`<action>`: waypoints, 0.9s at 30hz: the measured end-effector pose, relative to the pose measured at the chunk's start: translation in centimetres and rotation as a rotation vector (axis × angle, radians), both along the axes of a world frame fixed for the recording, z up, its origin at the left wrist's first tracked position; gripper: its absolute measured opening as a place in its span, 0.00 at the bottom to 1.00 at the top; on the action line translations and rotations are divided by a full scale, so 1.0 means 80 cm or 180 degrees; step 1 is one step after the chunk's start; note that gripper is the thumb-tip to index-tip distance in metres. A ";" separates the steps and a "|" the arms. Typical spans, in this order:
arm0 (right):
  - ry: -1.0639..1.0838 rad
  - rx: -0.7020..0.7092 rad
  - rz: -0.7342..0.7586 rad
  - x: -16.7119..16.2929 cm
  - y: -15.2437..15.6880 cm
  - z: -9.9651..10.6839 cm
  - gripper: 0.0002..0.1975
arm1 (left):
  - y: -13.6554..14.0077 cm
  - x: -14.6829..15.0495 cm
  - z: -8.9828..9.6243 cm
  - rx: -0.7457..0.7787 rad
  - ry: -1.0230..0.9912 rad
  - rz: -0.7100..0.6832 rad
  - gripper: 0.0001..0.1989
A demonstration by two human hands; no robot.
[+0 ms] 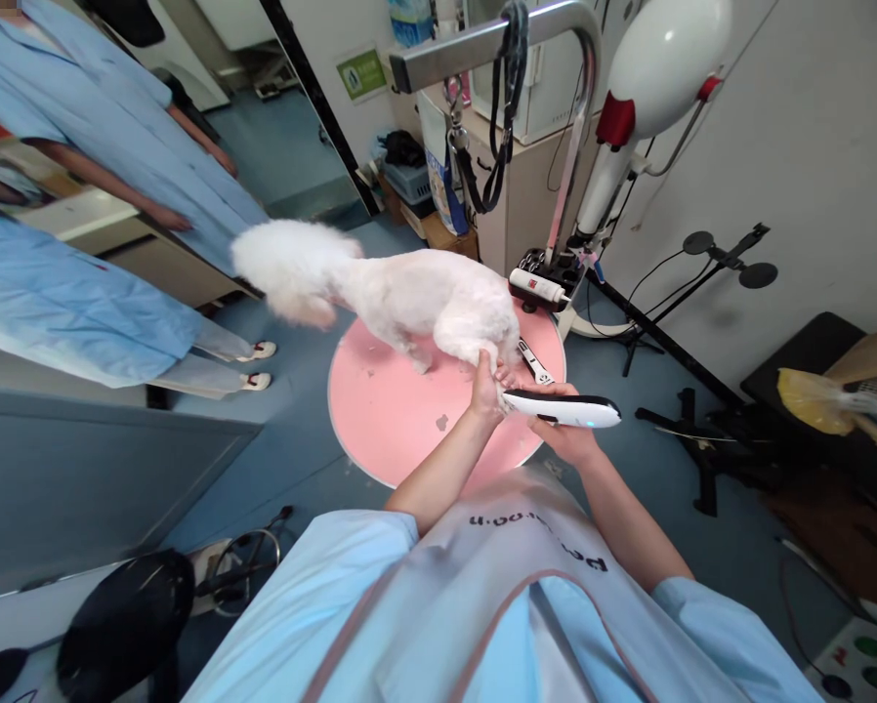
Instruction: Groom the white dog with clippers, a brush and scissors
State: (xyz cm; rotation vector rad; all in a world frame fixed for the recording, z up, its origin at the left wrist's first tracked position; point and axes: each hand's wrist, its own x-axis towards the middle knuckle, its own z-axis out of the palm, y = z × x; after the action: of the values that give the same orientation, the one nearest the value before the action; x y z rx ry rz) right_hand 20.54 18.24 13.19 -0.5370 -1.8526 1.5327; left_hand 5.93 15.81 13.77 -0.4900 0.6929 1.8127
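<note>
A white dog (424, 288) with a close-trimmed body and a fluffy head stands on the round pink grooming table (365, 410), its head towards the left. With closed fingers my left hand (486, 389) grips the lower part of one of its hind legs. My right hand (564, 437) is wrapped round a white and black hair clipper (581, 408), whose blade end is at the held paw. The blade's exact contact is hidden by my fingers. Just beyond my hands lies a second tool, white and black (533, 361), on the tabletop.
A metal grooming arm (482, 49) with a black leash (508, 127) rises over the table. A tool holder (537, 262) carries a white bottle (539, 286). A white dryer (665, 59) stands behind right. Two people in blue gowns (131, 127) stand at left.
</note>
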 end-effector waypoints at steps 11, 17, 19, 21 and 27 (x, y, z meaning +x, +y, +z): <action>0.0545 -0.0353 -0.0321 0.021 -0.004 -0.022 0.18 | -0.007 -0.006 0.006 0.0304 -0.0408 -0.0090 0.25; 0.0353 -0.0218 -0.0035 0.014 -0.011 -0.021 0.16 | -0.006 -0.006 0.009 0.0246 -0.0499 -0.0149 0.25; 0.0425 -0.0219 -0.0026 0.015 -0.008 -0.019 0.16 | -0.006 -0.007 0.009 0.0255 -0.0461 -0.0176 0.25; 0.0366 -0.0221 0.0074 0.015 -0.004 -0.016 0.16 | -0.006 -0.007 0.008 0.0258 -0.0418 -0.0193 0.26; 0.0312 -0.0359 0.0093 0.012 -0.005 -0.009 0.18 | -0.006 -0.005 0.002 0.0266 -0.0234 -0.0171 0.24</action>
State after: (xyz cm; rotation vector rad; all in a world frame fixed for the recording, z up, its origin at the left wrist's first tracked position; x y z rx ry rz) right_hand 21.52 17.87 12.49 -0.4794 -1.7148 1.6607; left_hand 5.53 15.29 13.92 -0.4759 0.5724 1.7570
